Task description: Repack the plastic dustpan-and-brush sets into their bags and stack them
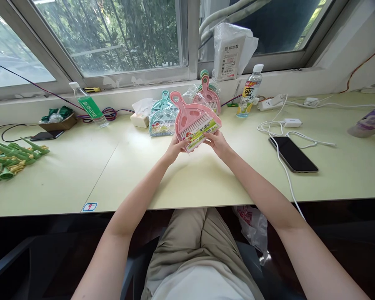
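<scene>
A pink dustpan and brush set point(192, 116) with a colourful label is held up over the table, its handle pointing to the upper left. My left hand point(176, 149) is closed on its lower left corner. At the lower right edge, my right hand point(218, 143) grips the same set, thumb on the label. Behind it, a blue-green dustpan set point(162, 118) in clear wrap leans at the wall. Another pink dustpan set point(207, 93) in wrap stands to the right, with a green handle behind it.
A tissue pack point(140, 118), a green-labelled bottle point(89, 104) and a drink bottle point(250, 91) stand along the back. Rightward lie a phone point(293, 154), white cables and a power strip point(271, 102). Green plastic pieces point(12, 158) are piled at left. A wrapped paper pack point(231, 54) rests on the sill.
</scene>
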A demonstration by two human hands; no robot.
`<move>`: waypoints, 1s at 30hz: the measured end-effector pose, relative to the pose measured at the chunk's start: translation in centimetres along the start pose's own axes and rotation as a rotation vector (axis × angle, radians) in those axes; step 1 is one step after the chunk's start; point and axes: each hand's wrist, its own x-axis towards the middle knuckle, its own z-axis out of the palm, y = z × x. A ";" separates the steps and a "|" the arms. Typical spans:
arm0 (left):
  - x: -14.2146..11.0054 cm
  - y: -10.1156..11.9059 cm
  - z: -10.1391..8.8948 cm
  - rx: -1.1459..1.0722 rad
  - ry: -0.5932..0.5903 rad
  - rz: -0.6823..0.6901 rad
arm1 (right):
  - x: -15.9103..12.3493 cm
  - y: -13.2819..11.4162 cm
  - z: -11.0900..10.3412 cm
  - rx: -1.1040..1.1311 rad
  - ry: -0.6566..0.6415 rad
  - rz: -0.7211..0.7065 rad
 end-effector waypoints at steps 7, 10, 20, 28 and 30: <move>0.1 0.4 -0.4 -0.005 -0.004 0.010 | -0.6 -0.4 1.0 0.087 -0.012 -0.011; 0.2 0.6 -0.7 -0.001 -0.002 0.012 | -0.9 -0.3 1.5 0.087 -0.054 -0.017; -0.8 -1.3 1.3 0.011 -0.343 -0.154 | -0.8 -0.9 1.4 0.099 0.114 -0.115; 0.4 -1.1 0.8 -0.124 0.071 0.112 | -0.7 0.0 1.4 0.121 0.077 -0.091; 0.6 -0.9 0.6 -0.170 0.119 0.167 | -0.7 0.4 1.6 0.132 0.050 -0.071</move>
